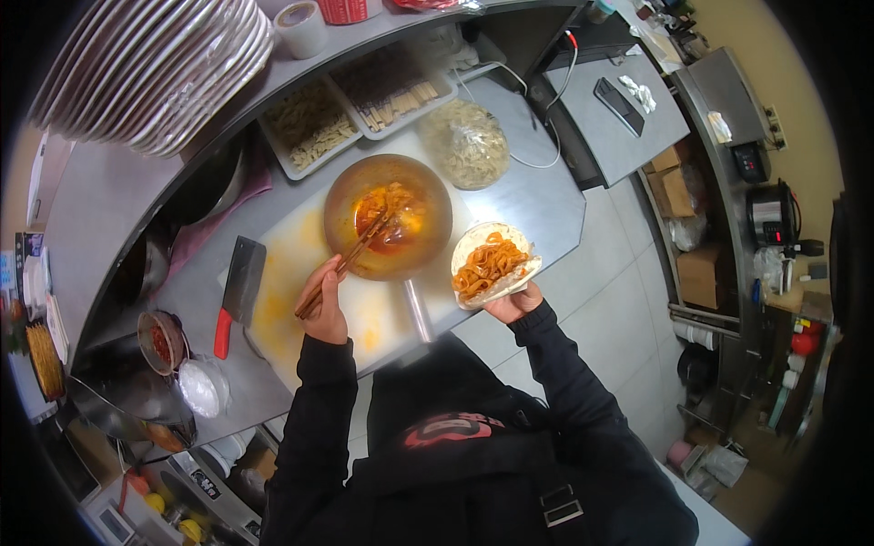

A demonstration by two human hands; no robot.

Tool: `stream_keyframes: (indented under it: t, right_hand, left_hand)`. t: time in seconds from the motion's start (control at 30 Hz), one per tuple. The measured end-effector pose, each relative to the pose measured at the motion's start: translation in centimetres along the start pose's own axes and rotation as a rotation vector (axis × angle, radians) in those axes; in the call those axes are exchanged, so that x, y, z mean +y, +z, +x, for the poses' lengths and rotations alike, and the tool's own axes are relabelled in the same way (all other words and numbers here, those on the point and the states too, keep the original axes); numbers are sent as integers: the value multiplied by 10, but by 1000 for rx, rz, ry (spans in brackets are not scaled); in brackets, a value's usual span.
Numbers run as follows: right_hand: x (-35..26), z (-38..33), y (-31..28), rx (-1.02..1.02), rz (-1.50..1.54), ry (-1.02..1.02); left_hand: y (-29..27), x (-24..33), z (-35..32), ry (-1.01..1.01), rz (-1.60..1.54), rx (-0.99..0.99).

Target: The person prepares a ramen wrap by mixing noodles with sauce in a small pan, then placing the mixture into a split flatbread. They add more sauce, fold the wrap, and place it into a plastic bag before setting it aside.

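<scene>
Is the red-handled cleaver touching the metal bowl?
Apart. The head view shows a strip of the pale cutting board between the cleaver and the metal bowl.

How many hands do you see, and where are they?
2: the left hand, gripping chopsticks over the metal bowl, and the right hand, holding the filled flatbread. No others show.

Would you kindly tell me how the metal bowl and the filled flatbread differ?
The metal bowl rests on the pale board; the flatbread is held in the right hand. The bowl is larger and brownish, the flatbread smaller and cream-coloured. Both carry orange food.
</scene>
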State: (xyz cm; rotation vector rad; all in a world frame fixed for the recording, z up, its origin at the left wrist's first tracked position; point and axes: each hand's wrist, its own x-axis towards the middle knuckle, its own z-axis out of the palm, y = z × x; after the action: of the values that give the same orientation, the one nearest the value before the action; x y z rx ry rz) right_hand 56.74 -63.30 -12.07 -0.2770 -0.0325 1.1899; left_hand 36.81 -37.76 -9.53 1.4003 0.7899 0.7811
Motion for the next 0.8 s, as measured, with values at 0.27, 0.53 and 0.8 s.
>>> stream_keyframes:
  t: [0.27,0.53,0.8]
  right_hand:
    - [-3,2,-2,144,-72,68]
    - [-3,6,-19,150,-81,65]
    - [2,16,-26,134,-18,70]
  left_hand:
    - [-21,-15,-5,-285,-190,107]
    - [-53,-28,-12,-485,-531,230]
    - [-74,6,5,-414,-571,213]
